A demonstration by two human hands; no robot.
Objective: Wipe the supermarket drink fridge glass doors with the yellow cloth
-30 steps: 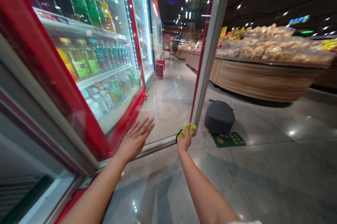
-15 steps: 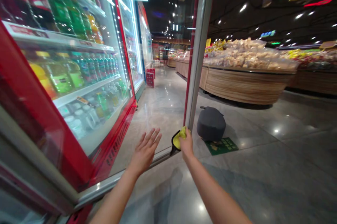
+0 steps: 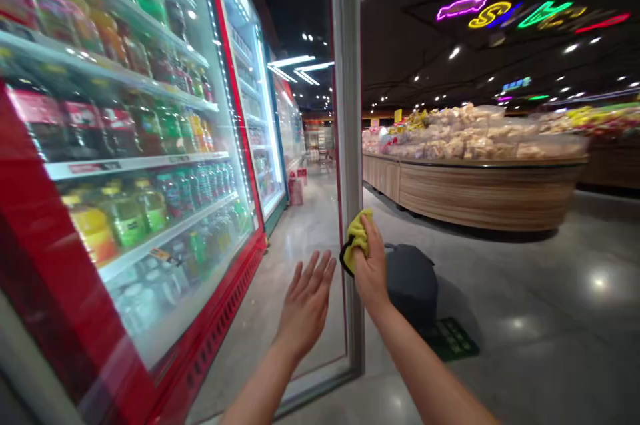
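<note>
A glass door with a grey metal frame stands open in front of me. My left hand has its fingers spread, palm toward the glass, with nothing in it; whether it touches the pane I cannot tell. My right hand grips a yellow-green cloth with a black edge, against the upright side frame of the door. Part of the cloth is hidden behind the fingers.
At the left, a red-framed cooler holds shelves of drink bottles. A dark grey stool stands beside a green floor mat. Beyond is a wood-panelled display piled with bagged goods.
The view has tilted up and shifted. My right hand and the cloth have moved up the side frame from near its bottom corner. My left hand remains spread before the glass.
</note>
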